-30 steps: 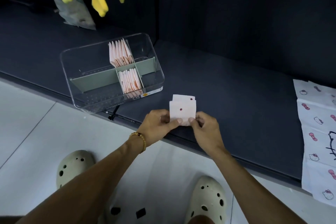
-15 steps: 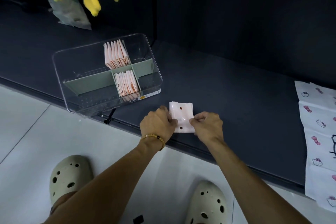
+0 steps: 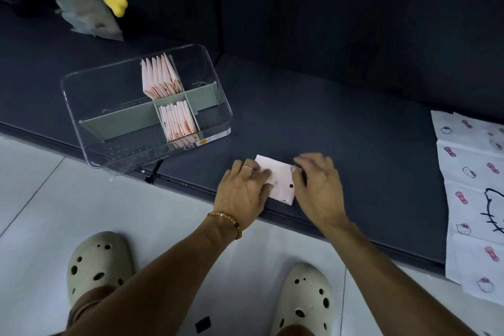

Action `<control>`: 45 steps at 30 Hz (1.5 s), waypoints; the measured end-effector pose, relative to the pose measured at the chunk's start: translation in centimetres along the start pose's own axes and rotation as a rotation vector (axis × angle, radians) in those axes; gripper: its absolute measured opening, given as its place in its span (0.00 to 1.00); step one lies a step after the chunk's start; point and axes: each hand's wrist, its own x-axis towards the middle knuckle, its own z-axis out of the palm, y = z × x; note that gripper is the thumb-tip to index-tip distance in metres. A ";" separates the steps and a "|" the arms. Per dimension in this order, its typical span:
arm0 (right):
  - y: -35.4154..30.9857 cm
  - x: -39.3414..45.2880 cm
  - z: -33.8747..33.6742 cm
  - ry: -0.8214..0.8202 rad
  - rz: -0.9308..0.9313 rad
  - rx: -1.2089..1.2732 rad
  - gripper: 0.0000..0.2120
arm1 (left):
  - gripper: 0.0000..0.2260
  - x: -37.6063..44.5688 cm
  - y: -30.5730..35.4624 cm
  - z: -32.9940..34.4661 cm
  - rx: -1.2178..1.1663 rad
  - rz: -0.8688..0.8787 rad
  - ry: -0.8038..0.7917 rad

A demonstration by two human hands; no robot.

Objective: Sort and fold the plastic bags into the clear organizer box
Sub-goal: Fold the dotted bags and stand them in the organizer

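Folded bag (image 3: 281, 181) — flat between both hands

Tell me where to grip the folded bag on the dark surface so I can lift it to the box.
Probably pinch the folded bag at its near-right corner, which reaches the dark surface's front edge, coming from the front. It lies flat, so a top grasp finds little; the left hand and right hand press its two sides.

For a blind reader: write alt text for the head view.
Both hands, left hand and right hand, press a folded pink bag flat on a dark surface. Beside them, a clear organizer box holds two rows of folded bags.
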 end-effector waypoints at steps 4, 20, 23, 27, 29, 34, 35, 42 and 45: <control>0.8 -4.1 1.4 -0.145 -0.126 -0.216 0.19 | 0.16 -0.6 0.3 0.0 -0.003 0.005 0.040; 1.0 -4.1 1.5 -0.218 -0.090 -0.293 0.27 | 0.21 2.1 0.6 1.2 -0.008 0.383 -0.070; 1.0 -4.1 1.7 -0.229 -0.094 -0.301 0.27 | 0.22 2.0 -2.2 0.5 0.023 0.323 -0.076; 1.4 -4.2 2.0 -0.261 -0.101 -0.311 0.29 | 0.26 1.6 -5.5 -1.1 0.089 0.136 -0.130; 1.4 -4.2 2.0 -0.261 -0.096 -0.304 0.29 | 0.30 2.1 -4.9 -1.7 0.020 0.070 -0.156; 1.1 -4.1 1.6 -0.244 -0.098 -0.286 0.27 | 0.24 3.8 -0.4 -1.3 0.020 0.221 -0.079; 1.1 -4.1 1.5 -0.242 -0.100 -0.278 0.27 | 0.20 4.1 0.1 -1.1 0.055 0.214 -0.048; 1.3 -4.0 1.5 -0.253 -0.093 -0.214 0.25 | 0.05 5.5 0.8 -1.3 -0.096 0.051 -0.072; 1.0 -3.6 1.1 -0.265 -0.023 -0.066 0.27 | 0.03 5.3 0.3 -2.3 -0.320 -0.078 -0.144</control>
